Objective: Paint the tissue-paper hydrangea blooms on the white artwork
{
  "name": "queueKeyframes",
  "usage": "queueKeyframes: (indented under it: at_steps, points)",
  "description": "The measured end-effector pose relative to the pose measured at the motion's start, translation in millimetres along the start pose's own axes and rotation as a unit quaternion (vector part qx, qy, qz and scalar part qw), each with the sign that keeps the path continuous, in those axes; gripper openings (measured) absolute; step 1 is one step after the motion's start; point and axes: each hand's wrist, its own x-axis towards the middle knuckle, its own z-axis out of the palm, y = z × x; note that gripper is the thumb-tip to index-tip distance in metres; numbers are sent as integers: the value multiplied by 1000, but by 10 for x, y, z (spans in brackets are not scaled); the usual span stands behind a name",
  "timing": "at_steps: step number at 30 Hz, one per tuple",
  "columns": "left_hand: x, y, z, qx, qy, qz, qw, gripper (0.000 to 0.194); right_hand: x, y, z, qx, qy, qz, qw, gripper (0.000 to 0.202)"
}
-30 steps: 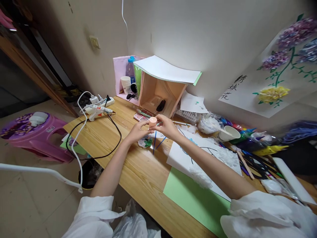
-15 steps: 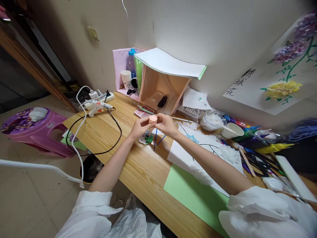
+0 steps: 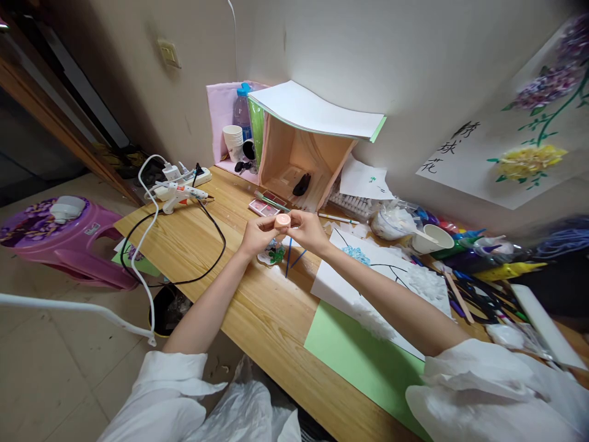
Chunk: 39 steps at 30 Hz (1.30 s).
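Both hands meet over the middle of the table. Between their fingertips is a small peach-coloured round container [image 3: 282,221], its flat top facing up; its lower part is hidden by the fingers. My left hand [image 3: 256,238] is closed on its left side, and my right hand [image 3: 309,233] pinches it from the right. Just below them on the wood lies a clear palette-like piece with green on it [image 3: 275,253], partly covered by the hands. Two thin blue sticks [image 3: 288,258] lie beside it.
A white glue gun [image 3: 181,195] with a looped black cable rests at left. Behind stand a peach-lined box [image 3: 285,153] and a pink palette [image 3: 263,207]. To the right are a drawing sheet [image 3: 338,281], green paper [image 3: 350,350], a paper cup [image 3: 431,239] and several paint tubes [image 3: 506,274].
The view has shifted slightly. Both hands keep their hold on the peach container, with barely any visible movement.
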Motion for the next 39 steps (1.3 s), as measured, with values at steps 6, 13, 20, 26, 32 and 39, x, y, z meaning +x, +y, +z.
queueKeyframes:
  at_steps: [6, 13, 20, 26, 32, 39]
  points:
    - [-3, -11, 11, 3, 7, -3, 1000, 47, -16, 13, 0, 3, -1, 15, 1000, 12]
    - [-9, -7, 20, 7, 17, -2, 1000, 46, -25, -9, -4, 3, -2, 29, 1000, 13]
    - [-6, 0, 29, 8, 27, 0, 1000, 45, -22, 20, -2, -7, 2, 28, 1000, 11]
    - [-8, 7, 28, 14, 29, 1, 999, 42, -10, -1, -2, -12, 5, 25, 1000, 11]
    - [-3, 2, 22, 21, 29, 4, 999, 42, 1, 8, 1, -13, 5, 24, 1000, 11]
    - [-2, -28, 27, 20, 29, 3, 999, 38, -4, 26, 7, -6, 3, 26, 1000, 11]
